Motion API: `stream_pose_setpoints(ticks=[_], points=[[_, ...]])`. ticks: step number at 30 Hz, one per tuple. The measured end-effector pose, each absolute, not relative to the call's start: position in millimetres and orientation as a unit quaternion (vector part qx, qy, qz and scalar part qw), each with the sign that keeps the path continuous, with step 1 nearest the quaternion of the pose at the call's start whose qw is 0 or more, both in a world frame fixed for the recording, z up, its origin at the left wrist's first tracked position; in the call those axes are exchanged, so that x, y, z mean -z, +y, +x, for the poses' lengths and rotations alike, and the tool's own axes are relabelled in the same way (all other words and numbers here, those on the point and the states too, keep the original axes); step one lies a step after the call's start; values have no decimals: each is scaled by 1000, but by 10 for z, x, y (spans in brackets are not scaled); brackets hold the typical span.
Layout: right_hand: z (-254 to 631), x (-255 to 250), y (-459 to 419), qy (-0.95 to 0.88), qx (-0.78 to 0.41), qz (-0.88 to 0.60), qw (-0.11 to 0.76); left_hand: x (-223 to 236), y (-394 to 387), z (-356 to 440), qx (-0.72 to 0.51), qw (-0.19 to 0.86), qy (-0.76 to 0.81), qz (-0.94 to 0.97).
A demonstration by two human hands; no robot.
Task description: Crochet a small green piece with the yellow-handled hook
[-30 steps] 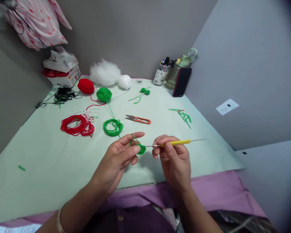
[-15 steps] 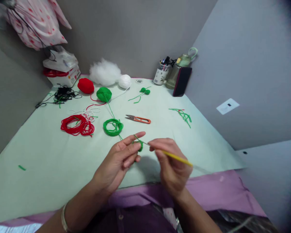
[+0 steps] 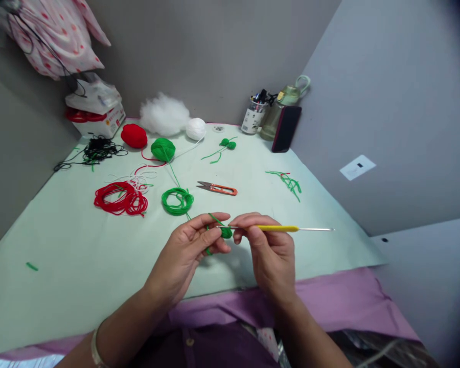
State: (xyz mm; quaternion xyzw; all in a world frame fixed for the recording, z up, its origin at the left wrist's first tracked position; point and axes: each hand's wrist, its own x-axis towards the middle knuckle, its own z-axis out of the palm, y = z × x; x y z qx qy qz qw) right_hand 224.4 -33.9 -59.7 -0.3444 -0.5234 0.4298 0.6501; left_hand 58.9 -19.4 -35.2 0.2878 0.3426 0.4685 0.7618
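Observation:
Between thumb and fingers, my left hand (image 3: 189, 245) pinches a small green crochet piece (image 3: 226, 232), with green yarn running over the raised index finger. My right hand (image 3: 270, 245) grips a crochet hook (image 3: 278, 228) by its yellow handle. The hook lies nearly level, its thin metal tip at the green piece close to my left thumb; whether it is through a loop I cannot tell. Beyond my left hand a loose coil of green yarn (image 3: 177, 201) lies on the table, linked by a strand to the green yarn ball (image 3: 163, 150).
Orange thread snips (image 3: 217, 188) lie just beyond my hands. Red yarn (image 3: 120, 198) is coiled at left. A red ball (image 3: 134, 136), white ball (image 3: 196, 129) and stuffing (image 3: 164, 114) sit behind. At back right stand a pen cup (image 3: 254, 115), bottle (image 3: 278, 117) and phone (image 3: 286, 129).
The crochet hook has swung from a downward slant to nearly level, and its tip has moved left onto the green piece. My right hand has turned with it; my left hand stays nearly in place.

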Motion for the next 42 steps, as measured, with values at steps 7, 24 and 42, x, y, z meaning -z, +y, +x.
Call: stream_pose_setpoints(ticks=[7, 24, 42], points=[[2240, 617, -322, -500, -463, -337, 650, 316, -224, 585, -477, 745, 328, 331], [2311, 524, -340, -486, -490, -335, 642, 356, -226, 570, -478, 721, 350, 360], [2345, 475, -510, -798, 2, -370, 476, 292, -310, 619, -529, 587, 427, 440]])
